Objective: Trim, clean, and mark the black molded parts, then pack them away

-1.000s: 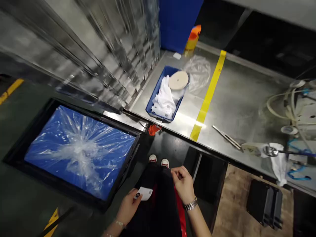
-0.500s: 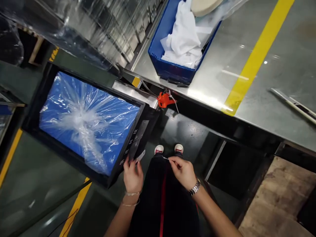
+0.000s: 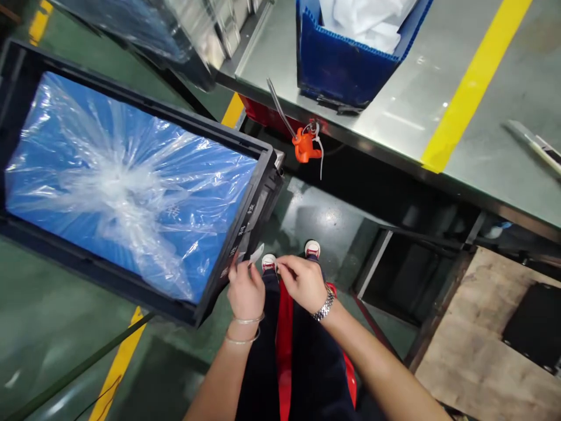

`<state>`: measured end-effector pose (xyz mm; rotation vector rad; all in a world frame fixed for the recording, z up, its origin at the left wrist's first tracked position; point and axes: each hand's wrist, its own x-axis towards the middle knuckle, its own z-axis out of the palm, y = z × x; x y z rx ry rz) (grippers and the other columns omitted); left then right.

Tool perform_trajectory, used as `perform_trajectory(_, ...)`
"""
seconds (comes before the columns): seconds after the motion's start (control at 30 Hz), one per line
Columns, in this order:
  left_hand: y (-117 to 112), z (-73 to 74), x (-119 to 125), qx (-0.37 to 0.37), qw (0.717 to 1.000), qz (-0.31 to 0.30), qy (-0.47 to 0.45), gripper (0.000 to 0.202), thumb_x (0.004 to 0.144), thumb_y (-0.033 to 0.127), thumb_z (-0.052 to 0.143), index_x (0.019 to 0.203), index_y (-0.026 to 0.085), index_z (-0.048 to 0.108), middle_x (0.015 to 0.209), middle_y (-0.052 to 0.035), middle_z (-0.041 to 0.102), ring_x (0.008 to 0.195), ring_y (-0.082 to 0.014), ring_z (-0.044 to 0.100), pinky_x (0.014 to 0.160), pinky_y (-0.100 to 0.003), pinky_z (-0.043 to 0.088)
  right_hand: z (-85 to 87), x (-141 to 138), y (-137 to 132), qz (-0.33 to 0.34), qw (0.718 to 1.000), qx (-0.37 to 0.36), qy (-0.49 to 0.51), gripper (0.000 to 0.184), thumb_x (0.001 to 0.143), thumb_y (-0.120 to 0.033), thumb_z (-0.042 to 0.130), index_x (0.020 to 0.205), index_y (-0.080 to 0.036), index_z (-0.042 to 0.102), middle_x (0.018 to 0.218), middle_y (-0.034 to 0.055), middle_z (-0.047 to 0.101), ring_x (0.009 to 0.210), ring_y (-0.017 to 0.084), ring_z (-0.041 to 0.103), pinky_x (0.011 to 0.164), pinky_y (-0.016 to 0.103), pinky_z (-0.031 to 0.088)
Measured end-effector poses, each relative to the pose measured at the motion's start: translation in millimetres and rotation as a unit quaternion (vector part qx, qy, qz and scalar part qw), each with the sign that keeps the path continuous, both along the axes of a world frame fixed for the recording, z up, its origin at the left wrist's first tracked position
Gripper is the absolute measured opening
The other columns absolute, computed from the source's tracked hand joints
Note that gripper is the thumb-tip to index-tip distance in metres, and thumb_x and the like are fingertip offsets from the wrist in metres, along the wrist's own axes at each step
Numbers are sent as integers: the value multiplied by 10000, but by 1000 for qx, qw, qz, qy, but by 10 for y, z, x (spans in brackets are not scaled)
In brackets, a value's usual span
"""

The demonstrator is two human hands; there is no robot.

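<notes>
My left hand [image 3: 246,290] is closed at the end wall of a black crate [image 3: 267,175], its fingertips pinching a small white label [image 3: 256,253] that sticks up past them. To its right, over my legs, my right hand [image 3: 303,283] has thumb and forefinger pressed together. Whatever that pinch holds is too small to make out. Inside the crate lies a clear plastic bag [image 3: 118,187] with its top gathered in the middle, and blue material shows through it. White characters and a strip of clear tape run along the crate's end wall.
A steel table [image 3: 394,131] with yellow tape stands ahead, carrying a blue bin [image 3: 346,73] of white cloths. An orange clip [image 3: 305,146] hangs from the table's edge. A wooden board [image 3: 464,327] is at the lower right, and plastic-wrapped goods [image 3: 144,35] stand upper left.
My view has shifted, so the crate looks larger and further left. My right hand has come closer to my left, and the white sliver at its fingertips no longer shows clearly.
</notes>
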<state>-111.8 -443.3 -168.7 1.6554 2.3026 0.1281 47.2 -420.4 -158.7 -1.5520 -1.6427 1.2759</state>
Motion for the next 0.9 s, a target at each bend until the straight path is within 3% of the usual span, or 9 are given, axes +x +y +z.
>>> perform_trajectory(0.07,-53,-14,-30,-27,1000,0,-5,182,924,230,479,1007,136,610,1320,-182,553,1032,-333,651,720,-426,564,7,-57,-15,24,999,26,-10,208,978,-214,464,1016,-200,668,951,39,739,847,148,682,789,250,499)
perform_trajectory(0.2,-249,-44,-137,19,990,-128,-62,256,890,169,503,1109,104,619,1262,-203,554,1137,-337,582,936,-505,513,23,-252,69,139,984,103,-39,247,1010,-224,408,1051,-201,650,1031,43,735,940,162,669,828,274,482)
perform_trajectory(0.33,-418,-78,-164,39,979,-178,-88,376,860,127,506,1221,34,556,1216,-249,542,1197,-374,513,974,-564,484,-20,-568,313,314,933,120,-124,186,1005,-253,441,1087,-212,603,1027,9,722,865,161,672,688,280,487)
perform_trajectory(0.4,-490,-86,-129,40,974,-202,-90,375,870,97,476,1232,34,551,1229,-251,522,1238,-370,479,1016,-570,457,-83,-708,446,364,911,118,-155,153,995,-234,458,1079,-196,580,968,9,717,816,166,677,613,280,481)
perform_trajectory(0.53,-635,-83,-45,38,970,-225,-82,264,885,106,486,1118,100,609,1238,-210,522,1240,-345,487,1036,-563,456,-209,-864,598,386,898,123,-170,144,969,-135,433,1053,-133,550,906,60,700,791,206,688,566,299,492)
perform_trajectory(0.67,-751,3,6,-9,972,-220,-76,150,881,122,500,927,137,642,1251,-192,528,1228,-343,503,1011,-549,474,-224,-840,606,401,889,141,-172,203,996,-131,352,1127,-118,506,949,88,679,818,227,681,595,327,519)
perform_trajectory(0.77,-784,128,10,-32,968,-227,-104,149,885,124,502,931,158,639,1310,-178,515,1223,-312,512,998,-504,487,-202,-729,583,415,881,158,-162,222,1014,-158,327,1151,-152,502,1041,78,656,867,209,657,655,324,525)
perform_trajectory(0.9,-680,222,-84,30,974,-193,-117,158,889,123,518,1006,155,619,1438,-186,411,1302,-313,465,1015,-481,470,-199,-552,525,394,890,134,-186,209,1010,-181,338,1100,-136,520,1067,110,639,819,215,646,621,330,505)
